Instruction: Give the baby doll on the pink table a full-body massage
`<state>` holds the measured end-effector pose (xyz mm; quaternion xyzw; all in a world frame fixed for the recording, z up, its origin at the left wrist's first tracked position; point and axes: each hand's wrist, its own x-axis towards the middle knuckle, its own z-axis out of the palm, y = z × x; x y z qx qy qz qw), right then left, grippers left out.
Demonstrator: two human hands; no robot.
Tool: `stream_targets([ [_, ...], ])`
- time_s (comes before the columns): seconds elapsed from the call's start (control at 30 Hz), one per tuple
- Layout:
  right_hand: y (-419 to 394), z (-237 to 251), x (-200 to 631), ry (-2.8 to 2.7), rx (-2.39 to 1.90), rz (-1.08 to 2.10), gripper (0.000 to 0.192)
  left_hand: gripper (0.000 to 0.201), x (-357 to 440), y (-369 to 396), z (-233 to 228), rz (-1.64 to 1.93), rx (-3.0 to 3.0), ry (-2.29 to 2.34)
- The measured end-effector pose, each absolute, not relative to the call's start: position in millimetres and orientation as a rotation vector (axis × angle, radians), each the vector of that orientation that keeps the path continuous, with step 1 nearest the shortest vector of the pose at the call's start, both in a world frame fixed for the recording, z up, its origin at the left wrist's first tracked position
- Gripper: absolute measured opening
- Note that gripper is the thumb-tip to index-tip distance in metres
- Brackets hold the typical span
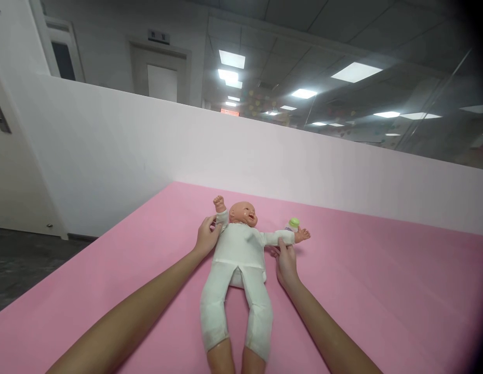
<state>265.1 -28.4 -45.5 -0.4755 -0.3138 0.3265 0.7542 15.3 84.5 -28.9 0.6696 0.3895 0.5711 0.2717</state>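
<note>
Pink table [381, 291] | left hand [205, 238], right hand [285, 262] grip doll [237, 259] sleeves | bottle [292, 225] beside

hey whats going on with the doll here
A person has a baby doll in a white romper lying on its back on a pink surface. Their left hand grips the doll's raised arm at the sleeve, and their right hand pinches the sleeve of its other, outstretched arm. A small bottle with a green cap sits just behind that arm. A white partition borders the surface.
</note>
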Motion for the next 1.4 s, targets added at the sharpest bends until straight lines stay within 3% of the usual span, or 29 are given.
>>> stream_targets([
  [0.9,-33.0,-43.3,261.5,-0.746,-1.079,0.724,0.046,0.032,14.4,77.7,-25.1,1.438,1.641,1.064],
  [1.03,-37.1,-42.7,258.6,-0.920,-1.185,0.581,0.044,0.030,15.6,81.1,-27.1,1.424,1.789,0.992],
  [1.23,-43.7,-39.7,253.8,-1.456,-1.195,0.277,0.038,0.051,16.2,82.6,-29.5,1.322,2.057,0.922],
  [1.4,-44.9,-38.5,253.5,-1.474,-1.214,0.230,0.040,0.055,16.8,80.5,-29.7,1.343,2.126,0.870],
])
